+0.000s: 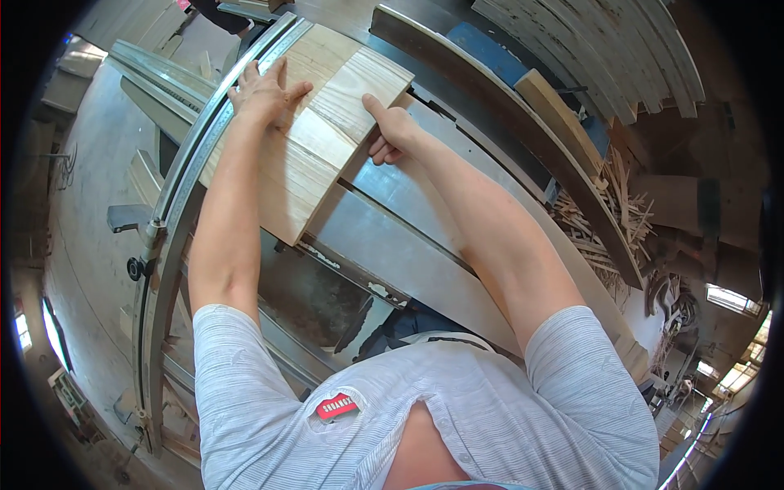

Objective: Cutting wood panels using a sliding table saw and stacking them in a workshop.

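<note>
A pale wooden panel (347, 106), made of several joined pieces with visible grain, lies across the metal machine table (384, 220). My left hand (265, 94) rests on the panel's left part with its fingers spread, close to the long metal rail (200, 126). At the panel's right edge, my right hand (394, 135) has its thumb near the top face and its other fingers curled below the edge, gripping it. The panel's underside is hidden from view.
A long dark-faced fence (514, 122) curves along the table's right side. Beyond it are a wooden beam (559, 118), stacked pale boards (596, 53) and a heap of thin wood offcuts (608, 212). A clamp with a black knob (139, 268) sits on the left rail.
</note>
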Action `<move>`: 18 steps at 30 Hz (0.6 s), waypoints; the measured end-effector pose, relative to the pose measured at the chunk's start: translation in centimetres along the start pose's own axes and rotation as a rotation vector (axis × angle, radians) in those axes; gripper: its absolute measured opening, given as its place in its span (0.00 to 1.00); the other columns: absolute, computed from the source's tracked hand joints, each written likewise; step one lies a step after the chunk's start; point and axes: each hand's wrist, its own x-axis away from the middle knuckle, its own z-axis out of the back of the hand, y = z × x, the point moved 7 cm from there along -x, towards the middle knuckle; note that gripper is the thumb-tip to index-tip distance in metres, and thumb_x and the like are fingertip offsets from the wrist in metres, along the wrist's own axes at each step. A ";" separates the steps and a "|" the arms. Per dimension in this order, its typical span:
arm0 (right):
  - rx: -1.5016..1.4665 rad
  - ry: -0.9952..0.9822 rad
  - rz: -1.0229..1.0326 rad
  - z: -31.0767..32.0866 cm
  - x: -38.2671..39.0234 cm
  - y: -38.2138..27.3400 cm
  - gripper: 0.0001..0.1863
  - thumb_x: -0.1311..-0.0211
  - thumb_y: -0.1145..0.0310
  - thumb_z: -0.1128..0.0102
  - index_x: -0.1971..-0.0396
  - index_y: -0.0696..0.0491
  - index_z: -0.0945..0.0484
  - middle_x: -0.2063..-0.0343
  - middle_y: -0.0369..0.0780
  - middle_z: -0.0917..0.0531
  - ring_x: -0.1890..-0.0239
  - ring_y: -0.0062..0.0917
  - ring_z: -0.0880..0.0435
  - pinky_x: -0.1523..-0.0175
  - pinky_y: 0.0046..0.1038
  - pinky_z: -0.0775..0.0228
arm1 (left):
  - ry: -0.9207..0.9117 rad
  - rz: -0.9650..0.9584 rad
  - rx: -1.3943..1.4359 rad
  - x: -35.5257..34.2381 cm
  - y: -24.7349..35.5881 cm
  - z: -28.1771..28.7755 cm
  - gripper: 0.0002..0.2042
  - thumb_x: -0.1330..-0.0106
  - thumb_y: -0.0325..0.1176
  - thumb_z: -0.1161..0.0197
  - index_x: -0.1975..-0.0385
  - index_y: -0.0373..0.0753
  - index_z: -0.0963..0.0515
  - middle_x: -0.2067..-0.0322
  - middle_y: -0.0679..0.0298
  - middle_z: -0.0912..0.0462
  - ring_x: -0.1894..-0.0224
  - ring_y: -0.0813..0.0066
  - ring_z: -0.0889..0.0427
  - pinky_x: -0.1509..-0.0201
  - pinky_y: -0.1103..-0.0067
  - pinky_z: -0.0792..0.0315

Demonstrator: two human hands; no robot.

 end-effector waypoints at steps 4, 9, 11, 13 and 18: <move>0.011 -0.011 -0.018 2.6 1.8 2.6 0.53 0.34 0.24 0.60 0.64 0.72 0.21 0.73 0.54 0.14 0.80 0.35 0.13 0.80 0.28 0.27 | -0.032 0.005 0.000 3.0 3.2 0.1 0.43 0.44 0.69 0.33 0.27 0.64 0.35 0.24 0.53 0.45 0.21 0.55 0.48 0.25 0.55 0.49; 0.020 0.006 -0.031 6.8 7.8 3.9 0.53 0.34 0.23 0.61 0.66 0.72 0.21 0.73 0.55 0.14 0.80 0.35 0.13 0.81 0.28 0.28 | -0.061 -0.007 -0.023 7.6 8.1 3.5 0.45 0.43 0.73 0.37 0.26 0.63 0.37 0.25 0.53 0.44 0.22 0.56 0.47 0.25 0.55 0.50; 0.016 0.010 -0.017 8.7 9.9 5.5 0.53 0.34 0.24 0.61 0.67 0.71 0.20 0.73 0.54 0.14 0.80 0.35 0.13 0.81 0.28 0.28 | -0.041 -0.027 -0.010 9.9 10.3 4.0 0.46 0.44 0.74 0.36 0.25 0.63 0.37 0.25 0.53 0.44 0.22 0.55 0.47 0.24 0.54 0.52; 0.013 0.002 -0.015 10.1 11.6 8.0 0.52 0.34 0.24 0.61 0.69 0.71 0.20 0.75 0.54 0.15 0.80 0.36 0.14 0.82 0.29 0.30 | -0.017 -0.040 0.023 11.9 11.5 2.4 0.46 0.46 0.75 0.36 0.27 0.63 0.35 0.25 0.53 0.44 0.22 0.55 0.47 0.23 0.53 0.54; 0.012 -0.017 -0.010 15.3 16.3 15.4 0.52 0.33 0.24 0.61 0.70 0.71 0.20 0.75 0.53 0.15 0.81 0.36 0.14 0.82 0.29 0.29 | 0.351 -0.239 0.472 21.3 14.1 2.4 0.35 0.36 0.52 0.29 0.34 0.35 0.28 0.37 0.46 0.27 0.33 0.49 0.31 0.29 0.65 0.37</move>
